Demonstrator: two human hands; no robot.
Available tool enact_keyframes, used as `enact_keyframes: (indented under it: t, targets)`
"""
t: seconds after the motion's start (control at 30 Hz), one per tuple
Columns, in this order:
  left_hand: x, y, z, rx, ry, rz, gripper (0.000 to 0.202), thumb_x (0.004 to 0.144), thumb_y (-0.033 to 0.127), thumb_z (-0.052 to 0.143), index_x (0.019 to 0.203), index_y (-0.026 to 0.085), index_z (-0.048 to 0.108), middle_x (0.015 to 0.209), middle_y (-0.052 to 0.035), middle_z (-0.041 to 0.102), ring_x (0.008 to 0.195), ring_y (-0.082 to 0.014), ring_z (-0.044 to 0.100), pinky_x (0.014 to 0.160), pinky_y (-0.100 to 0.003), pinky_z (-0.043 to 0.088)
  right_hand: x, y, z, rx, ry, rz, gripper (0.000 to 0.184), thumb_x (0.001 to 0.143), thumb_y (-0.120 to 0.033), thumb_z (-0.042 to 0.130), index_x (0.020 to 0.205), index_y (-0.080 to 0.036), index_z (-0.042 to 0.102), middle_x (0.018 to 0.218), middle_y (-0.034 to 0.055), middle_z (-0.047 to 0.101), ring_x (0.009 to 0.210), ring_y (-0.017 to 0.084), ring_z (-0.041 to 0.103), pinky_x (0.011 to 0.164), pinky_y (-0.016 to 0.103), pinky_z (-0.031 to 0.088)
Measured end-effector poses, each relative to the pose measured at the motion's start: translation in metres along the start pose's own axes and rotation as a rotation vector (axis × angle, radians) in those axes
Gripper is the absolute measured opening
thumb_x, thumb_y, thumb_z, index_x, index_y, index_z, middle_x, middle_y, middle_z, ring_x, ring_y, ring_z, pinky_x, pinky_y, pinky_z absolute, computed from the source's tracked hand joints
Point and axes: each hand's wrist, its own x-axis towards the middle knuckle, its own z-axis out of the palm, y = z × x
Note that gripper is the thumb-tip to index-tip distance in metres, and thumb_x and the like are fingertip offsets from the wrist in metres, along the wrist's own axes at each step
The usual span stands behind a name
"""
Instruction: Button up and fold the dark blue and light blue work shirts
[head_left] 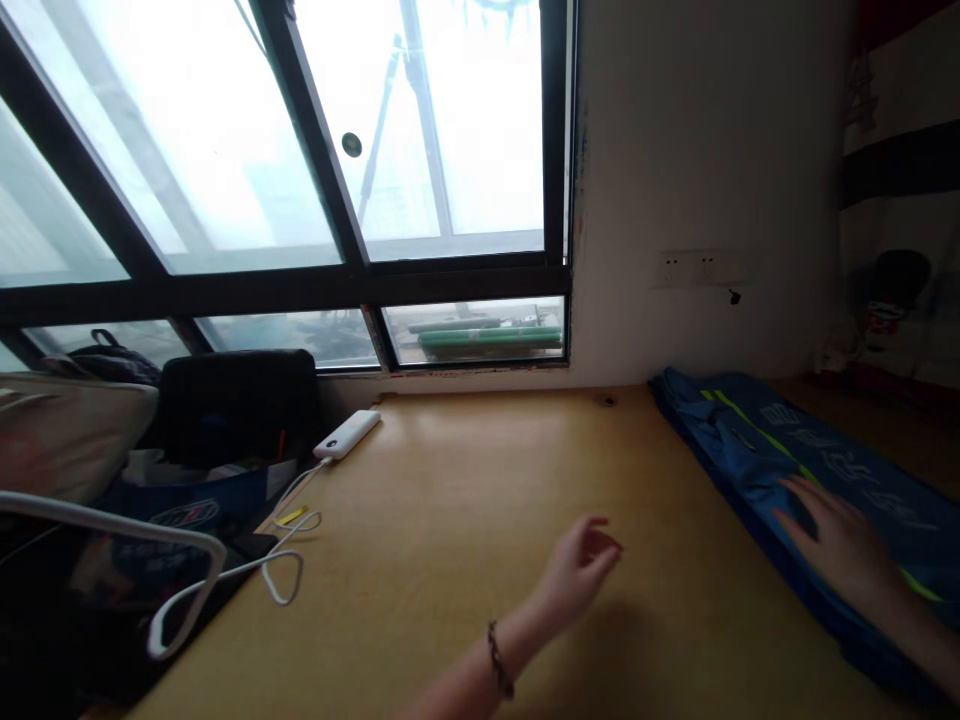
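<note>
A blue cloth bag or garment [847, 440] with yellow-green stripes and pale lettering lies folded on the right of the wooden table [480, 480]. My right hand [840, 530] is over its near edge, fingers and thumb spread; whether it presses on the fabric I cannot tell. Above the middle of the table is my left hand [581, 562], with a dark braided bracelet [498, 660] at its wrist. Its fingers are loosely curled, a gap shows between them and the thumb, and it holds nothing visible.
A white power bank [348, 434] with a white cable [279, 555] lies at the table's left edge. Beyond that edge are a black chair back [238, 400] and bags. A window [450, 130] and a wall with sockets [688, 268] stand behind.
</note>
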Motion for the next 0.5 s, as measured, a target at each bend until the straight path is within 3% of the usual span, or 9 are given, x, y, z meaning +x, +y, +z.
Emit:
enact_keyframes:
  t: [0.1,0.17,0.23,0.33,0.5]
  targets:
    - [0.024,-0.003,-0.045,-0.082,0.202,0.074,0.043,0.075,0.04,0.055,0.11,0.016,0.047,0.107,-0.0128,0.057,0.097,-0.0202,0.055,0.086,-0.036,0.041,0.006,-0.11,0.053,0.275,-0.035,0.011,0.048,0.082,-0.048,0.038,0.12,-0.02,0.045,0.12,0.0105,0.049,0.112,0.025,0.045,0.094,0.044,0.036]
    - [0.034,-0.01,-0.059,-0.135,0.262,0.131,0.045,0.076,0.042,0.054,0.115,0.02,0.047,0.121,-0.0116,0.05,0.107,-0.0208,0.049,0.093,-0.036,0.037,-0.006,-0.179,0.099,0.495,-0.129,-0.027,0.052,0.085,-0.046,0.036,0.13,-0.021,0.032,0.132,0.0093,0.037,0.122,0.023,0.033,0.1,0.045,0.029]
    - [0.038,-0.02,-0.063,-0.185,0.268,0.181,0.048,0.077,0.043,0.052,0.12,0.022,0.045,0.13,-0.0091,0.042,0.115,-0.0211,0.043,0.098,-0.036,0.033,-0.024,-0.223,0.138,0.683,-0.252,-0.073,0.053,0.086,-0.045,0.035,0.132,-0.022,0.028,0.137,0.0084,0.03,0.126,0.022,0.025,0.102,0.045,0.024]
    - [0.035,-0.031,-0.063,-0.214,0.23,0.205,0.047,0.081,0.044,0.045,0.121,0.021,0.046,0.129,-0.0091,0.044,0.115,-0.0219,0.043,0.099,-0.038,0.031,-0.041,-0.242,0.164,0.901,-0.465,-0.13,0.047,0.087,-0.042,0.034,0.131,-0.024,0.032,0.132,0.0075,0.038,0.122,0.021,0.034,0.1,0.041,0.029]
    - [0.028,-0.034,-0.059,-0.179,0.097,0.27,0.042,0.08,0.036,0.05,0.118,0.019,0.049,0.125,-0.0109,0.047,0.108,-0.024,0.048,0.094,-0.041,0.037,-0.039,-0.228,0.145,0.996,-0.58,-0.239,0.045,0.084,-0.041,0.043,0.126,-0.025,0.04,0.127,0.0062,0.044,0.118,0.021,0.037,0.1,0.038,0.03]
